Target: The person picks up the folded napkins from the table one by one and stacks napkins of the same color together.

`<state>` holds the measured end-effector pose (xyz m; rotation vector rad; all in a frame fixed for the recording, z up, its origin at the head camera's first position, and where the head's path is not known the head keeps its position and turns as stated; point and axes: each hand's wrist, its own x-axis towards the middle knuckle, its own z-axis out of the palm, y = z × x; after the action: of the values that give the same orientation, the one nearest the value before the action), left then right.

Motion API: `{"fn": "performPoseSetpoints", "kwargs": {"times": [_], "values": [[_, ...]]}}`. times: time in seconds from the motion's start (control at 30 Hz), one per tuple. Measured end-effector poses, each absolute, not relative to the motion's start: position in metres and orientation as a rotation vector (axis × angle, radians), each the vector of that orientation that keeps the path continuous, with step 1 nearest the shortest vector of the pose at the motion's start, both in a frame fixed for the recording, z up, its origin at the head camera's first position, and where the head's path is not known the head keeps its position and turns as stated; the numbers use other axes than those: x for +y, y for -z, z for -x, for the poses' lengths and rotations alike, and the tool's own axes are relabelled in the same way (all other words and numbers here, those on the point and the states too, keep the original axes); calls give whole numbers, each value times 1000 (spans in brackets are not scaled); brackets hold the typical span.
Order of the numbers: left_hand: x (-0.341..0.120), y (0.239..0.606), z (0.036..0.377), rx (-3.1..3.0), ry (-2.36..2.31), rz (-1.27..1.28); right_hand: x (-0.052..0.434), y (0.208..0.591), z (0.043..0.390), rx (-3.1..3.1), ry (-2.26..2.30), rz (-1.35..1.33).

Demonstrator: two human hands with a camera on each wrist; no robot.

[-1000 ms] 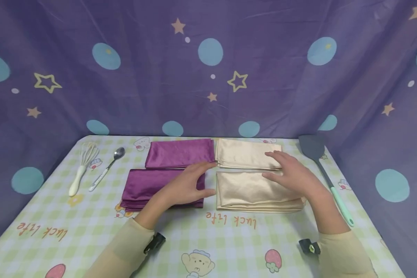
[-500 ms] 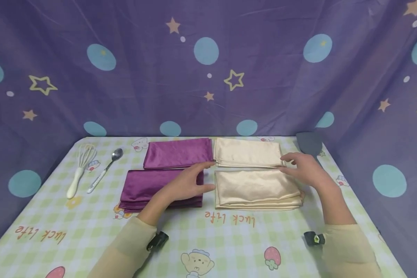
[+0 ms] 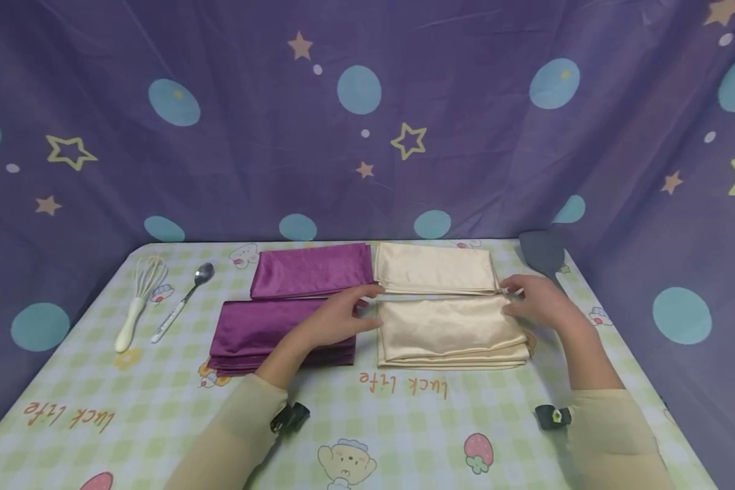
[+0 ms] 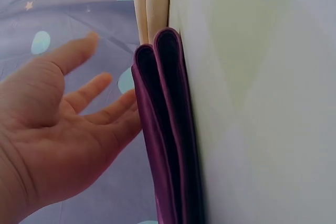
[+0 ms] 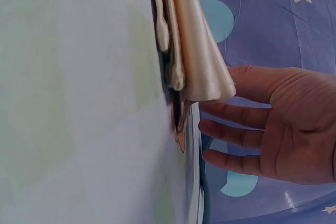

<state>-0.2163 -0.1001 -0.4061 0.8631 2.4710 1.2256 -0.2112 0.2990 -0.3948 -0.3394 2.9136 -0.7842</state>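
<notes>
- Change: a second ago our right hand (image 3: pixel 542 301) lay flat on top of the near cream cloth stack (image 3: pixel 452 331); now it sits off the top, at that stack's far right corner, beside the gap to the far cream stack (image 3: pixel 436 268).
- Our left hand (image 3: pixel 337 316) has crept a little toward the far left corner of the same near stack; its palm rests over the near purple stack (image 3: pixel 268 332), fingertips at the seam between purple and cream.
- We judge that smoothing the top is over and the two hands now bracket the near cream stack at its far corners, squaring it or readying to take hold.
- Hand state: both hands loose, fingers extended, nothing pinched. The near cream stack lies on the table (image 3: pixel 404 422), front centre-right, just beside the purple one.
- The head view gives the layout: four stacks in a two-by-two block, the far purple stack (image 3: pixel 312 269) behind, whisk (image 3: pixel 138 301) and spoon (image 3: pixel 184 301) well to the left, a dark spatula head (image 3: pixel 542 253) behind our right hand.
- The left wrist view shows what the head view cannot: the palm (image 4: pixel 58 145) open, fingers touching the purple stack's layered folded edge (image 4: pixel 165 129).
- The right wrist view shows spread fingers (image 5: pixel 236 132) just off the cream stack's corner (image 5: pixel 197 61), not curled round it.
</notes>
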Motion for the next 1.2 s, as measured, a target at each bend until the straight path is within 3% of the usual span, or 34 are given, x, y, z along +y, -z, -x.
{"fn": "performPoseSetpoints", "kwargs": {"times": [0.4,1.2], "values": [[-88,416,226,2502,-1221,-863,302,399,214,2917,723,374],[-62,421,233,2663,-1145,-452,300,403,212,2880,779,376]]}}
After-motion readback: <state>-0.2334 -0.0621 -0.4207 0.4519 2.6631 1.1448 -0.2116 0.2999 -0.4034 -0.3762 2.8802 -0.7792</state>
